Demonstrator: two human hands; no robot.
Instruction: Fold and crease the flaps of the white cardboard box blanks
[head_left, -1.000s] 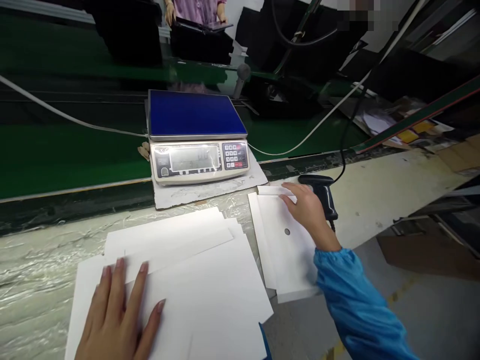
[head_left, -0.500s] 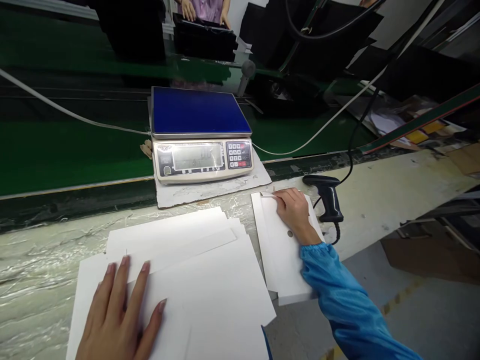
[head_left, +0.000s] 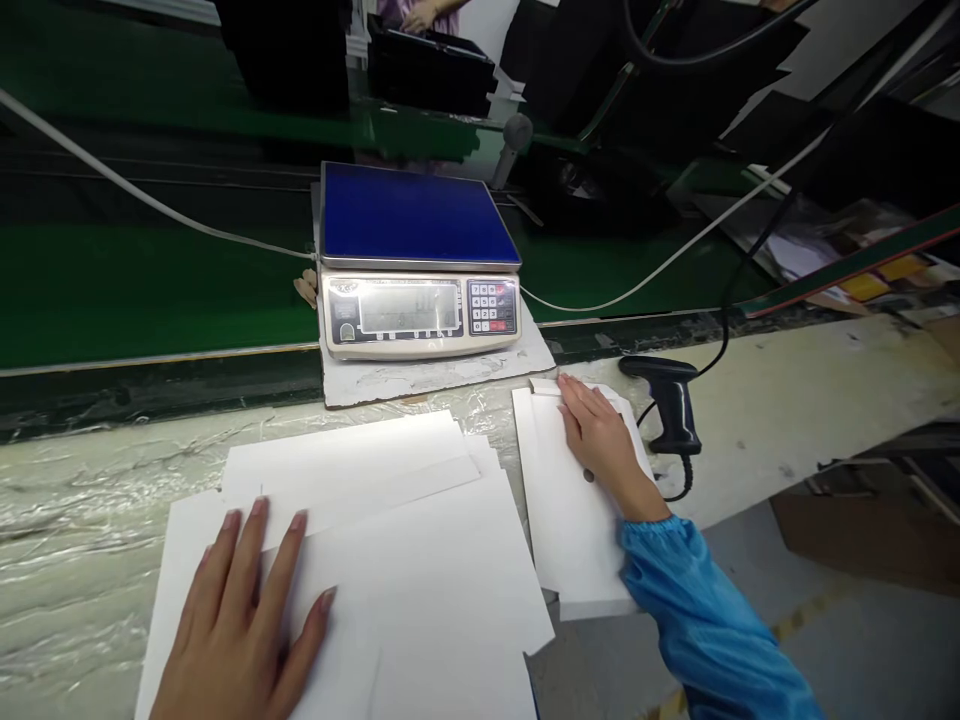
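Note:
My left hand (head_left: 244, 610) lies flat with its fingers apart on a loose stack of white card sheets (head_left: 397, 560). My right hand (head_left: 604, 440), in a blue sleeve (head_left: 709, 620), rests on a separate folded white card (head_left: 570, 530), with the fingertips at its top edge. A narrow folded flap (head_left: 544, 386) shows beside those fingertips. The hand partly covers a small round hole (head_left: 589, 476) in the card. Neither hand is gripping anything that I can see.
A digital weighing scale (head_left: 418, 265) with a blue platform stands on a grey board beyond the sheets. A black handheld barcode scanner (head_left: 675, 403) lies right of the card. Behind runs a green conveyor belt (head_left: 150, 295). A co-worker's hand (head_left: 420, 15) is at the far top.
The whole scene sits slightly further right as my head shifts. My right hand now lies flatter on the card, with its fingers spread along the top edge. My left hand stays in place.

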